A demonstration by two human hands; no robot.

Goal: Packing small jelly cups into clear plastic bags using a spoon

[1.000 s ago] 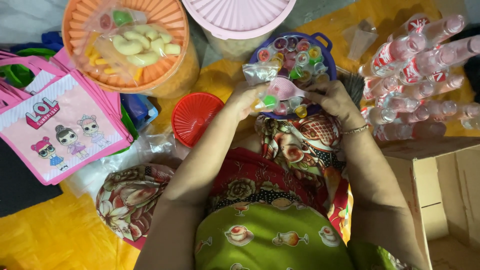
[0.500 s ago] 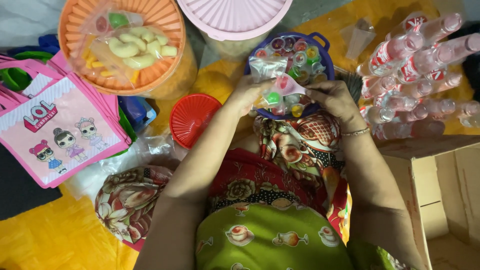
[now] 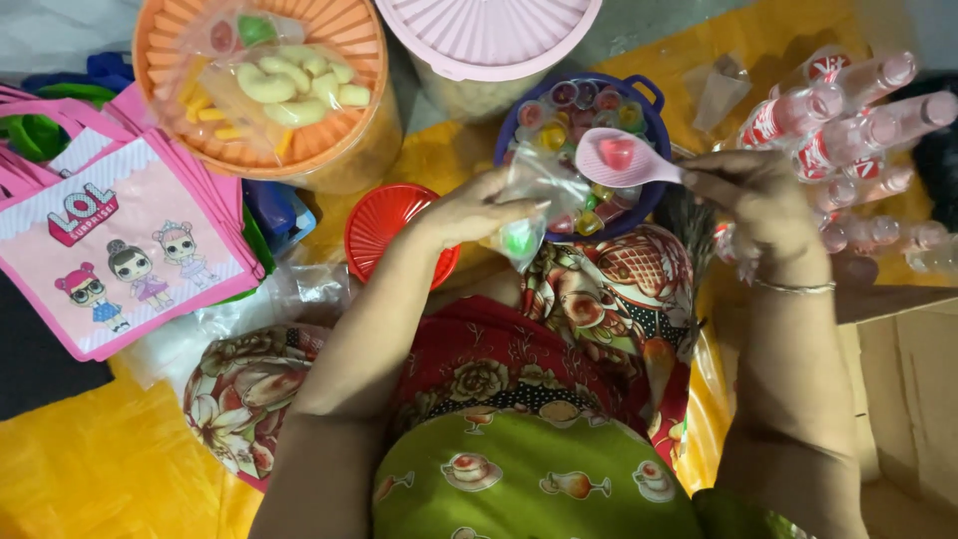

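Observation:
My left hand [image 3: 469, 212] holds a small clear plastic bag [image 3: 532, 205] with a green jelly cup inside, just in front of a blue bowl [image 3: 651, 98] full of colourful jelly cups. My right hand [image 3: 753, 195] grips the handle of a pink spoon [image 3: 624, 158]. The spoon carries a red jelly cup and hovers over the bowl, right of the bag's mouth.
An orange basket [image 3: 349, 140] with a bag of snacks sits at top left, a pink-lidded tub [image 3: 489, 35] beside it. A red lid [image 3: 384, 225] lies near my left wrist. Pink cartoon bags [image 3: 110, 250] stack at left, several small bottles [image 3: 858, 130] at right, a cardboard box [image 3: 913, 389] below them.
Both hands were together over the bowl at the bag. My right hand has moved right and now lifts the pink spoon with a red jelly cup; the left keeps the bag.

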